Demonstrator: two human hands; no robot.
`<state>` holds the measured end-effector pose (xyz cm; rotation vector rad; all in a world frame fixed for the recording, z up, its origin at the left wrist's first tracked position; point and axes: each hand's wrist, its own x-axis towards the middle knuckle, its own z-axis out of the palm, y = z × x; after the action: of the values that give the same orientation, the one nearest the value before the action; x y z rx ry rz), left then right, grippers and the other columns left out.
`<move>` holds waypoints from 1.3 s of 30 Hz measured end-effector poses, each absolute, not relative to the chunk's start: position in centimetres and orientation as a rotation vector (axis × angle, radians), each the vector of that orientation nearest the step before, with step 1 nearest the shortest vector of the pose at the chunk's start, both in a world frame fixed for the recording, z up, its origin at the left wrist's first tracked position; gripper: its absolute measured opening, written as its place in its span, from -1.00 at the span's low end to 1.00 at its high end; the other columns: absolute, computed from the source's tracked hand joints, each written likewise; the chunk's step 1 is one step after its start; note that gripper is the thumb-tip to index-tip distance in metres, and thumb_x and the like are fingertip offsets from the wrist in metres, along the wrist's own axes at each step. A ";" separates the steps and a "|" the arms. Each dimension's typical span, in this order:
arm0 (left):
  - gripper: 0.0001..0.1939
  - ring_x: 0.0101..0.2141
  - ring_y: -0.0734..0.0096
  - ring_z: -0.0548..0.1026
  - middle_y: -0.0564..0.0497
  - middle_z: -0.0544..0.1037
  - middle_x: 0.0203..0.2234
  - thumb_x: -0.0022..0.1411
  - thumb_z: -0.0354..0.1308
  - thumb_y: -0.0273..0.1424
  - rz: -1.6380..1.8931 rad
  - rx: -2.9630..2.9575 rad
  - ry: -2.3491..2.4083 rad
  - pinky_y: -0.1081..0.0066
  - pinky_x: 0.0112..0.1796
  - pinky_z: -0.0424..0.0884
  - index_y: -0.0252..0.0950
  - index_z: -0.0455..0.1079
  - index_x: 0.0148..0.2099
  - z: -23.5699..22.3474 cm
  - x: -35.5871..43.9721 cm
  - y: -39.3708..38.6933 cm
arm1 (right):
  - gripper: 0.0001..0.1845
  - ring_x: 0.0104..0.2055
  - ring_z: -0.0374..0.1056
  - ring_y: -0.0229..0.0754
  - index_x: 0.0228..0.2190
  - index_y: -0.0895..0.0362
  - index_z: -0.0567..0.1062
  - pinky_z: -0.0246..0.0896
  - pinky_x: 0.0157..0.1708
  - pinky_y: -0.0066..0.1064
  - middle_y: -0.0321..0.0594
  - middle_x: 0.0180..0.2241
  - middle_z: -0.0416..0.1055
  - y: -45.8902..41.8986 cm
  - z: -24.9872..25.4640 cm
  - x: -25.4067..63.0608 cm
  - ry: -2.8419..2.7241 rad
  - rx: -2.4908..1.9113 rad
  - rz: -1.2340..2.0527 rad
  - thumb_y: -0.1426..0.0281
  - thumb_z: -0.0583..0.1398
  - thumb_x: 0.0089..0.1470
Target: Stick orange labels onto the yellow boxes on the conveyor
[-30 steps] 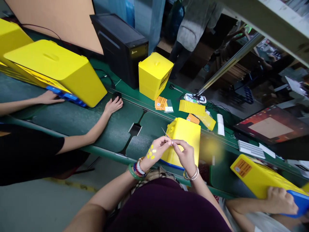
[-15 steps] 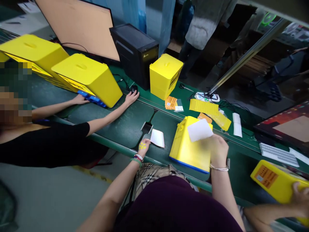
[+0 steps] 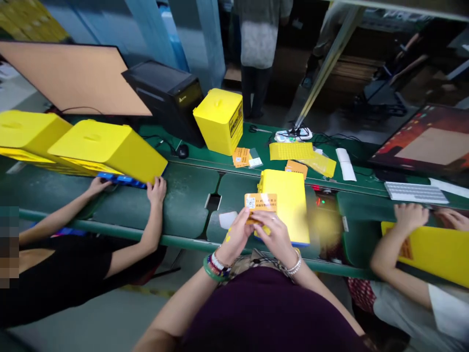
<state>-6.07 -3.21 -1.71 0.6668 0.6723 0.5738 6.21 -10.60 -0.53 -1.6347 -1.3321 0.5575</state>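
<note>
Your left hand (image 3: 236, 236) and right hand (image 3: 276, 238), fingers together, pinch an orange label (image 3: 261, 205) above the yellow bin (image 3: 284, 195), its blue near edge (image 3: 293, 243) just below, a white sheet (image 3: 227, 220) just left.

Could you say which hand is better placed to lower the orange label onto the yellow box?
Probably the right hand: it sits over the yellow plastic box; the left hand is beside it.

An orange barcoded label (image 3: 261, 203) is pinched by the fingers (image 3: 252, 222) of the left hand (image 3: 236, 235) and the right hand (image 3: 277, 239) — held just above a yellow plastic box (image 3: 287, 193) lying on the green surface (image 3: 186, 195).
</note>
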 end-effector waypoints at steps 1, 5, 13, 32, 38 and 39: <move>-0.58 0.03 0.18 0.46 -0.17 0.44 0.09 0.33 0.03 -0.14 0.572 0.636 0.691 0.22 -0.05 0.46 -0.27 0.33 0.12 -1.1 -5.7 -3.3 | -0.73 0.02 0.36 -0.09 -0.10 0.02 0.52 0.25 0.07 -0.14 -0.13 -0.06 0.49 -10.9 -0.8 6.8 -1.223 -1.672 0.501 0.30 0.15 0.18; -0.61 0.02 0.17 0.46 -0.14 0.42 0.12 0.33 0.05 -0.18 0.520 0.604 0.733 0.21 -0.09 0.51 -0.23 0.33 0.12 -0.5 -4.9 -3.5 | -0.62 -0.13 0.40 -0.08 -0.13 0.11 0.48 0.32 -0.09 -0.17 -0.10 -0.18 0.49 -12.5 -2.2 10.9 -0.684 -1.761 0.555 0.17 0.24 0.06; -0.52 0.07 0.19 0.40 -0.14 0.40 0.12 0.27 0.12 -0.15 0.495 0.838 0.793 0.26 -0.04 0.44 -0.20 0.24 0.17 -1.8 -1.5 -3.3 | -0.70 -0.45 0.25 -0.25 -0.48 0.14 0.45 0.16 -0.41 -0.42 -0.30 -0.52 0.38 -13.4 -3.4 14.0 -0.435 -1.596 0.887 0.15 0.28 -0.03; -0.80 -0.36 0.37 0.37 0.03 0.42 -0.46 0.12 0.19 -0.28 0.632 1.471 1.182 0.39 -0.28 0.28 -0.27 0.40 -0.47 -8.2 6.5 5.2 | -0.79 -0.24 0.30 -0.12 -0.55 0.12 0.55 0.18 -0.18 -0.27 -0.21 -0.37 0.36 -7.2 -9.4 24.8 -0.589 -1.843 0.653 0.22 0.31 -0.13; -0.80 -0.39 0.37 0.34 0.07 0.39 -0.52 0.14 0.18 -0.32 0.602 1.601 1.200 0.38 -0.27 0.25 -0.25 0.37 -0.50 -8.1 6.4 5.3 | -0.75 -0.29 0.28 -0.15 -0.57 0.11 0.54 0.15 -0.25 -0.30 -0.23 -0.40 0.35 -7.2 -9.7 25.0 -0.648 -1.884 0.624 0.18 0.30 -0.10; -0.80 -0.39 0.37 0.34 0.07 0.39 -0.52 0.14 0.17 -0.33 0.603 1.615 1.202 0.38 -0.27 0.25 -0.25 0.36 -0.51 -8.1 6.4 5.3 | -0.75 -0.29 0.28 -0.15 -0.56 0.11 0.55 0.15 -0.26 -0.31 -0.23 -0.40 0.34 -7.2 -9.7 25.0 -0.656 -1.888 0.617 0.18 0.30 -0.09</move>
<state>6.41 5.31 -8.14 1.6153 1.2018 0.6027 25.04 -7.25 -9.73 -1.8877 -0.6559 0.6169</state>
